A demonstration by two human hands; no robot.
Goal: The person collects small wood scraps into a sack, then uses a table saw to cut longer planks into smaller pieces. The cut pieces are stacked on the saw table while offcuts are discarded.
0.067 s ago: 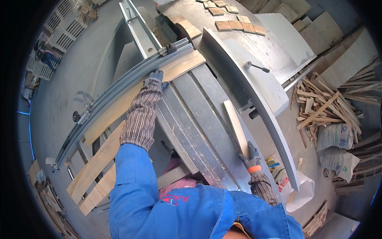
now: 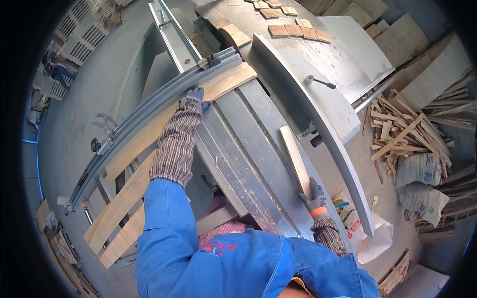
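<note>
A long pale wooden board (image 2: pixel 226 85) lies along the grey metal crosscut fence (image 2: pixel 161 99) of a table saw. My left hand (image 2: pixel 193 99), in a grey glove, grips it near the middle, with fingers over its face and the thumb at its near edge. On the right part of the metal saw table (image 2: pixel 243 149) lies a narrow wooden strip (image 2: pixel 295 154). My right hand (image 2: pixel 314 198), gloved with an orange cuff, holds the strip's near end between thumb and fingers. The palm sides of both hands are hidden.
A curved-looking rip fence (image 2: pixel 318 119) with a black-handled lever (image 2: pixel 322 82) stands to the right. Short wooden blocks (image 2: pixel 298 33) rest on the far table. Offcuts (image 2: pixel 405 134) are heaped at right, near white sacks (image 2: pixel 420 198). More boards (image 2: pixel 121 203) lie at left. A person (image 2: pixel 60 72) is far left.
</note>
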